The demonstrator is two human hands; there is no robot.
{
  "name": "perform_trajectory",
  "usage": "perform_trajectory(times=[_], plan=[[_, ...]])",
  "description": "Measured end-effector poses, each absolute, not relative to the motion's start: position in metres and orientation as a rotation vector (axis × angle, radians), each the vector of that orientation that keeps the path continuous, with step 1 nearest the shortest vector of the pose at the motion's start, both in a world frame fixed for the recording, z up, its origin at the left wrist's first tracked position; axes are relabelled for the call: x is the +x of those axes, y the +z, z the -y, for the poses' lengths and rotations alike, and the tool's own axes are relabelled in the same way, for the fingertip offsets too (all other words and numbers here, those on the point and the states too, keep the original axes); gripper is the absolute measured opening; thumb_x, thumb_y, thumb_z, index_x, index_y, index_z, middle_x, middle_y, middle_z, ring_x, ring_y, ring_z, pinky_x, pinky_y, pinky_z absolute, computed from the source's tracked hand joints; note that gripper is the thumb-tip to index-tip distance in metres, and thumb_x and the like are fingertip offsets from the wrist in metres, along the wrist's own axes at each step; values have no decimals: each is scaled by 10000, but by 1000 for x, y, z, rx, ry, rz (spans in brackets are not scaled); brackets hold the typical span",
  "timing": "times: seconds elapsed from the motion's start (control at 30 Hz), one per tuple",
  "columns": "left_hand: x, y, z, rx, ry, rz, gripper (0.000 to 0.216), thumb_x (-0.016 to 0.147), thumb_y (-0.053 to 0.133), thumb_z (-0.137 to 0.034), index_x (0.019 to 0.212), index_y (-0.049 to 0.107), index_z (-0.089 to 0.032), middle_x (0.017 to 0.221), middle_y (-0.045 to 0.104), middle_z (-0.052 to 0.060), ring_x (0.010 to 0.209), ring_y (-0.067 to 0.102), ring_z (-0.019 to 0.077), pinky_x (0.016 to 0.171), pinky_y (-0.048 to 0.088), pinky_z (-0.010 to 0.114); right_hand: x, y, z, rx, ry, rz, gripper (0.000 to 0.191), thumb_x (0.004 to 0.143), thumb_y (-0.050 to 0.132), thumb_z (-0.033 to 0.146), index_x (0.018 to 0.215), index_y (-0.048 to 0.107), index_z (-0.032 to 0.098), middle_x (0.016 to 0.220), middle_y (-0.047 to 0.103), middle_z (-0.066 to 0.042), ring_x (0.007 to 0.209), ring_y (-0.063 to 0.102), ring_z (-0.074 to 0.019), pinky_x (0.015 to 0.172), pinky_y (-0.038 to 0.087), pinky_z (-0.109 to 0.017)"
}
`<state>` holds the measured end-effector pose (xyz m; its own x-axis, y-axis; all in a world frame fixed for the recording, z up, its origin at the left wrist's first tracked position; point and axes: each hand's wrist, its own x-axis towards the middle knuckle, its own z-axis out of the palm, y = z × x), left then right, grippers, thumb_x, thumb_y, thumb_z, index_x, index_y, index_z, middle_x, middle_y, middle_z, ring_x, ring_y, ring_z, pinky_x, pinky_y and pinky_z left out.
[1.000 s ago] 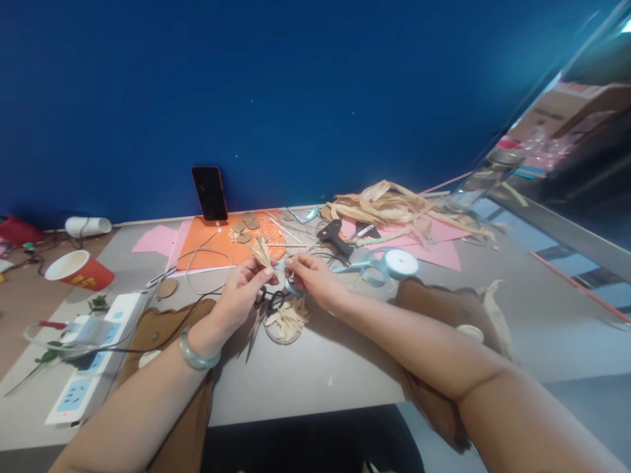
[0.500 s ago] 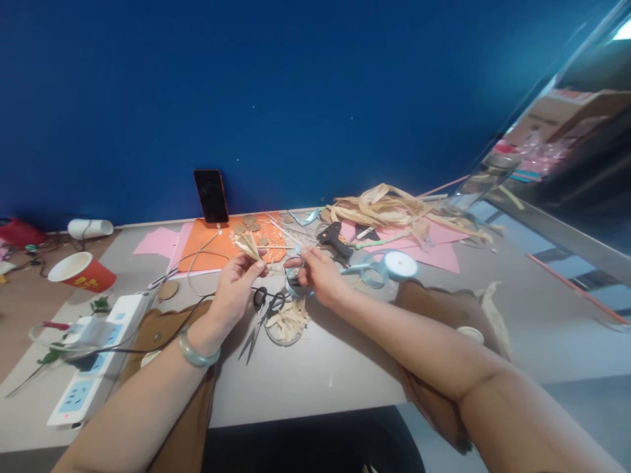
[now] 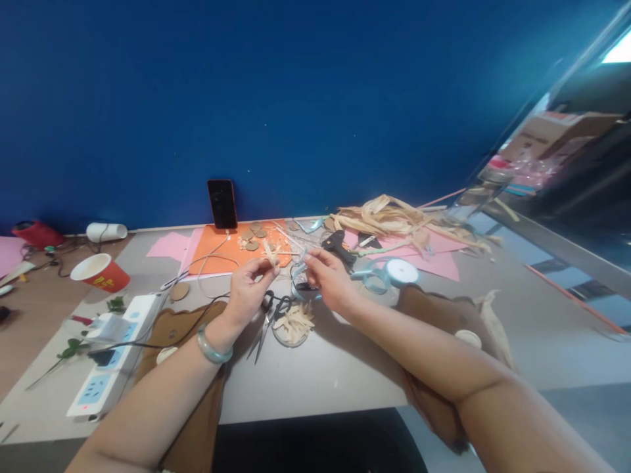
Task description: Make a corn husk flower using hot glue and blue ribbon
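Observation:
My left hand (image 3: pixel 250 289), closed, pinches a small piece of dried husk (image 3: pixel 269 251) that sticks up past the fingertips. Facing it, my right hand (image 3: pixel 328 276) has its fingers closed on a light blue ribbon (image 3: pixel 296 279), which loops down below the fingers. A small gap separates the two hands. Beneath them lie black-handled scissors (image 3: pixel 267 325), beside a round clear dish (image 3: pixel 294 343) heaped with cut husk pieces (image 3: pixel 294 320). Farther right, a spool of blue ribbon (image 3: pixel 401 270) lies on the table, and a black glue gun (image 3: pixel 338 247) is behind my right hand.
A pile of long dried husks (image 3: pixel 384 213) lies on pink paper (image 3: pixel 438 263) at the back right. Orange paper (image 3: pixel 211 253) holds small discs. A phone (image 3: pixel 223 203) leans on the blue wall. At left stand a red paper cup (image 3: pixel 106 276) and a power strip (image 3: pixel 116 358).
My left hand has turned the husk piece more upright. My right fingers have closed, with the ribbon loop showing more clearly. The whole view has shifted slightly.

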<state>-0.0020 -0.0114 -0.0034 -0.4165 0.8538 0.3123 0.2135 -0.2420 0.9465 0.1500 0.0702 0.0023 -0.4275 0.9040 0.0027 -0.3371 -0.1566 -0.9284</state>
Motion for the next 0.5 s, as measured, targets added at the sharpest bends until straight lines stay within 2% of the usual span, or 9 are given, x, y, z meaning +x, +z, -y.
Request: perform_trajectory(times=[0.13,0.23,0.33,0.5], plan=[[-1,4,11,1199,1724,-1511,207,718,712,-346,754,644,-154,692,634,4,670,578,125,680,461,250,151,8,-75,-773,1819,1144,306,631,767,384,706,573,160,603,568,49,367,358,-8,363,200,-167],[-2,6,10,1175,1731,-1498,219,695,724,-350,712,629,-153,663,616,-1,651,563,124,664,453,251,150,13,-77,-794,1831,1180,318,623,771,395,697,578,153,645,618,21,371,369,-14,361,208,-176],[-3,6,9,1134,1736,-1501,238,664,744,-356,725,639,-151,684,636,10,667,574,135,675,458,265,148,19,-77,-803,1840,1207,310,608,779,378,696,582,156,604,596,36,367,365,-18,361,204,-178],[-4,3,9,1168,1737,-1444,224,685,728,-361,736,666,-152,694,645,16,667,566,134,669,453,267,157,34,-78,-809,1749,1373,312,586,800,362,685,586,157,444,468,83,385,389,-37,384,235,-172]])
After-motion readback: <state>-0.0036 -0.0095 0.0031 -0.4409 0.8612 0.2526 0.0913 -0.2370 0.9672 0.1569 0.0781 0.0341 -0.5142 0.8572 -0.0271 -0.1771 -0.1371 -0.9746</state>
